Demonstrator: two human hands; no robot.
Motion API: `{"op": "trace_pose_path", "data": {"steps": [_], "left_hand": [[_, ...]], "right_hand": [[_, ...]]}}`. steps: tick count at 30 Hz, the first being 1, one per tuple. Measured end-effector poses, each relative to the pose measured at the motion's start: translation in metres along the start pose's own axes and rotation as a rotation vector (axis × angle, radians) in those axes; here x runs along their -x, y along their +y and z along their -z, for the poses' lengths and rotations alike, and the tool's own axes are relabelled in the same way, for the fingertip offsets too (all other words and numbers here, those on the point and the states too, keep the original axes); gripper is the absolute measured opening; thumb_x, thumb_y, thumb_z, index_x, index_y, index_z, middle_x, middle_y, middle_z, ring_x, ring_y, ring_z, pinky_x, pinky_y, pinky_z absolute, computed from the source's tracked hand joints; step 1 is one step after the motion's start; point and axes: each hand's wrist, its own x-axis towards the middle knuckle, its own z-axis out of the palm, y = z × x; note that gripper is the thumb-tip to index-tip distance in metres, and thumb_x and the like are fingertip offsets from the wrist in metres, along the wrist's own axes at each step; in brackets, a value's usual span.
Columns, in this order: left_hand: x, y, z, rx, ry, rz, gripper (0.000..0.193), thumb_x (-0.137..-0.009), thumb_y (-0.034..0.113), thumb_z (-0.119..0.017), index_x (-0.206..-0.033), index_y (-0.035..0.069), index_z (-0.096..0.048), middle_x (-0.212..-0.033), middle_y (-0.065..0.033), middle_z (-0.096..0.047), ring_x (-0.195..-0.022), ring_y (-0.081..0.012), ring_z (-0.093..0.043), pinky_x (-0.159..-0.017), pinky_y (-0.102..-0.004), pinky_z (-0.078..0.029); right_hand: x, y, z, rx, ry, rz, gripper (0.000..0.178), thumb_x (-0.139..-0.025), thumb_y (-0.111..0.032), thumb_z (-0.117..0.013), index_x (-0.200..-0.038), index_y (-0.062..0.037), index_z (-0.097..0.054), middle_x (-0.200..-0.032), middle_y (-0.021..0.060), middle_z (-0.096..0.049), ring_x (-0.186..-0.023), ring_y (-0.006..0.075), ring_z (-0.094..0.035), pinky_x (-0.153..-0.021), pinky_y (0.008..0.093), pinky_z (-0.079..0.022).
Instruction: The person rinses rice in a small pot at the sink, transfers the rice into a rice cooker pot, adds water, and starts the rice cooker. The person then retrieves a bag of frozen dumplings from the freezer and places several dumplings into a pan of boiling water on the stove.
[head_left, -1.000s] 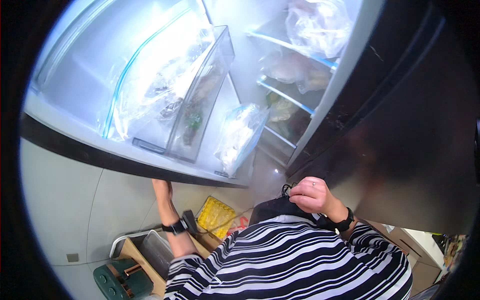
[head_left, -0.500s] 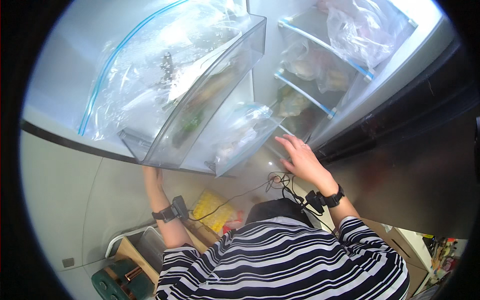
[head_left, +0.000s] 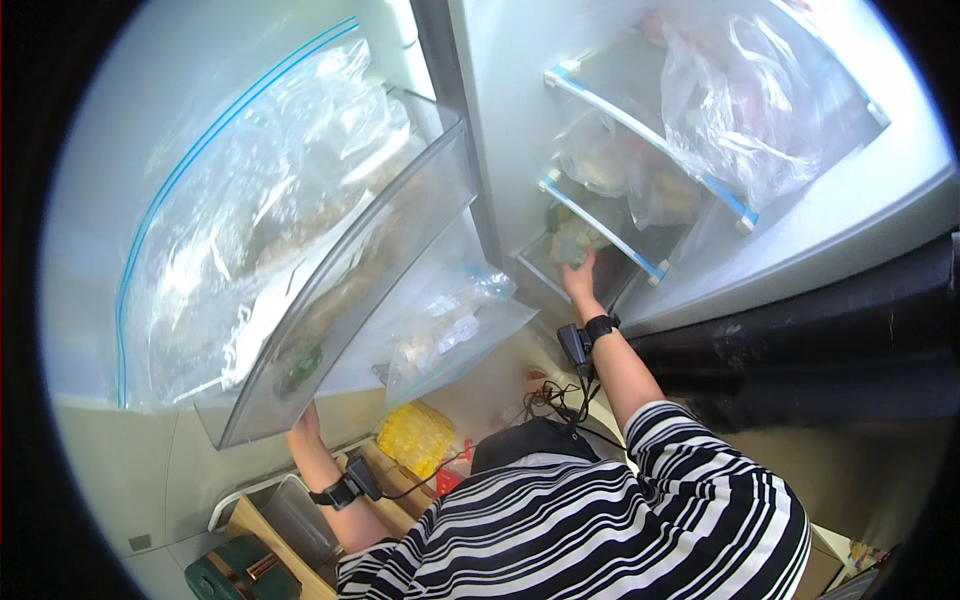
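My right hand reaches into the open fridge door, its fingertips at the lower edge of a clear bag with pale green contents on a lower door shelf. The fingers look bent, but their tips are partly hidden, so a grip cannot be made out. My left hand is raised under the front of a clear plastic drawer; the drawer hides its fingers. A large zip bag with a blue seal lies in that drawer, and a smaller zip bag with whitish contents lies beside it.
Several plastic bags sit on the door shelves behind white-and-blue bars. Below are a yellow bag, a dark green case and a grey bin. Black cables hang near my right wrist.
My right hand has moved up and in, from near the door's lower edge to the bag on the lower shelf. The fridge door stands wider, and the view has shifted. The left hand stays under the drawer.
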Motion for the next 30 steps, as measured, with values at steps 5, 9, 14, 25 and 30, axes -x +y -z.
{"op": "trace_pose_path", "data": {"steps": [5,9,14,25,30], "left_hand": [[0.013,0.007,-0.029,-0.052,0.220,0.039,0.036,-0.085,0.020,-0.046,-0.117,0.004,-0.043,-0.118,-0.0104,-0.045,-0.110,-0.0246,-0.041,-0.096,-0.0388,-0.032],[0.026,0.019,-0.044,-0.173,0.174,0.046,0.038,-0.085,0.019,-0.047,-0.119,0.004,-0.042,-0.119,-0.0106,-0.044,-0.109,-0.0262,-0.041,-0.094,-0.0393,-0.034],[0.027,0.014,-0.054,-0.234,0.211,0.103,0.046,-0.085,0.023,-0.050,-0.125,0.005,-0.036,-0.126,-0.0098,-0.038,-0.117,-0.0257,-0.035,-0.098,-0.0394,-0.028],[0.093,-0.027,-0.062,-1.046,-0.018,-0.842,0.044,-0.072,0.011,-0.062,-0.110,0.005,-0.040,-0.106,-0.0112,-0.045,-0.096,-0.0238,-0.044,-0.084,-0.0372,-0.035],[0.095,-0.033,-0.138,-1.605,-0.430,-0.757,0.036,-0.065,0.016,-0.065,-0.098,0.010,-0.055,-0.099,-0.0098,-0.053,-0.093,-0.0296,-0.050,-0.081,-0.0416,-0.039]], "right_hand": [[-0.046,0.030,-0.021,0.228,0.023,0.001,0.072,-0.070,-0.029,-0.060,-0.129,-0.0087,-0.024,-0.105,0.0240,-0.053,-0.098,0.0390,-0.051,-0.083,0.0429,-0.041],[-0.067,0.040,-0.013,0.500,-0.230,0.007,0.051,-0.072,-0.032,-0.056,-0.114,-0.0068,-0.041,-0.102,0.0201,-0.056,-0.094,0.0380,-0.052,-0.080,0.0446,-0.042],[-0.038,0.031,0.008,0.443,0.024,0.013,0.031,-0.072,-0.028,-0.052,-0.089,-0.0018,-0.054,-0.083,0.0206,-0.060,-0.083,0.0390,-0.055,-0.073,0.0460,-0.043],[-0.014,0.055,0.022,0.401,0.098,0.081,0.043,-0.071,-0.036,-0.055,-0.089,0.0029,-0.058,-0.078,0.0265,-0.057,-0.079,0.0428,-0.053,-0.073,0.0456,-0.041],[-0.020,0.056,0.018,0.398,0.127,0.120,0.043,-0.072,-0.032,-0.054,-0.092,0.0054,-0.056,-0.087,0.0293,-0.056,-0.088,0.0430,-0.051,-0.079,0.0437,-0.039]]}}
